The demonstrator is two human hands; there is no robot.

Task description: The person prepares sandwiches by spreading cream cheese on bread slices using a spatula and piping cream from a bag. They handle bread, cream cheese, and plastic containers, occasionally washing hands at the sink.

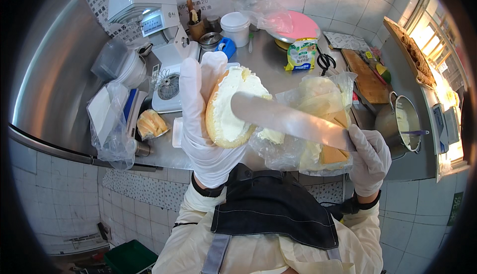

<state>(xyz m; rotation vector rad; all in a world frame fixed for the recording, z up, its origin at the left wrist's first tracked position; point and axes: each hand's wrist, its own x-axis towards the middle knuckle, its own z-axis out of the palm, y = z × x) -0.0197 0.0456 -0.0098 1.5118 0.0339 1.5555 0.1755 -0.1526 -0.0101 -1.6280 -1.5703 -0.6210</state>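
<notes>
My left hand (197, 125), in a white glove, holds up a slice of sponge cake or bread (211, 125). Pale cream (231, 119) coats most of its face, and a golden rim shows at the lower left. In my right hand (369, 154), also gloved, is a wide metal icing spatula (298, 121). Its rounded tip lies over the cream; whether it presses on it I cannot tell. Below the blade, a lump of cream (271, 136) rests on clear plastic film. Further right, an open plastic bag (339, 83) holds flat tan slices (332, 155) and paler rounds.
A steel pot (385, 119) with cream inside stands at the right. A white stand mixer (167, 35) and a wire whisk (167, 85) are at the left, near a wrapped bread (152, 124). Behind are a pink-topped turntable (298, 26), scissors (326, 60) and a cutting board (367, 83).
</notes>
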